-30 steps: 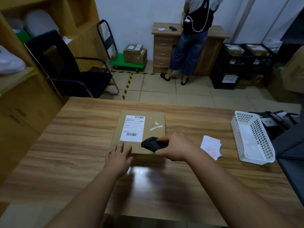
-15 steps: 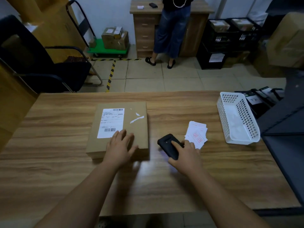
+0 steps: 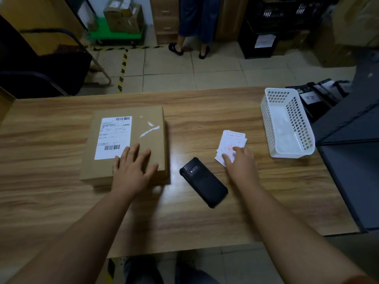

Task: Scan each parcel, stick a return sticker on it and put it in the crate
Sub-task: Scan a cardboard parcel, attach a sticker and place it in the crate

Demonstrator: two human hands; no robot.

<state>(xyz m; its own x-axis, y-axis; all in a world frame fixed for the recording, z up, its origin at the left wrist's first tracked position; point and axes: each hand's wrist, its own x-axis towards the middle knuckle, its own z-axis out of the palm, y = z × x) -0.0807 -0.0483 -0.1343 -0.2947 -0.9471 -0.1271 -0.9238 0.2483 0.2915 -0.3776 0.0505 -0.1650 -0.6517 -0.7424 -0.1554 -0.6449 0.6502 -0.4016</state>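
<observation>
A flat brown cardboard parcel [image 3: 131,138] with a white shipping label [image 3: 113,136] lies on the wooden table [image 3: 61,201]. My left hand [image 3: 133,169] rests flat on its near right corner, fingers spread. The black handheld scanner [image 3: 204,182] lies on the table between my hands, touched by neither. My right hand [image 3: 241,165] reaches onto the near edge of a small stack of white return stickers [image 3: 230,141] with red print; its fingertips touch the stack.
A white perforated plastic basket [image 3: 287,121] stands at the table's right. A dark surface [image 3: 352,160] adjoins the right edge. Beyond the table: a black chair [image 3: 41,64], a green cart with boxes [image 3: 117,27], black crates [image 3: 276,23], a standing person [image 3: 196,21].
My right hand set the scanner down on the table, let go of it and moved right onto the sticker stack. My left hand slid further onto the parcel. The camera tilted down.
</observation>
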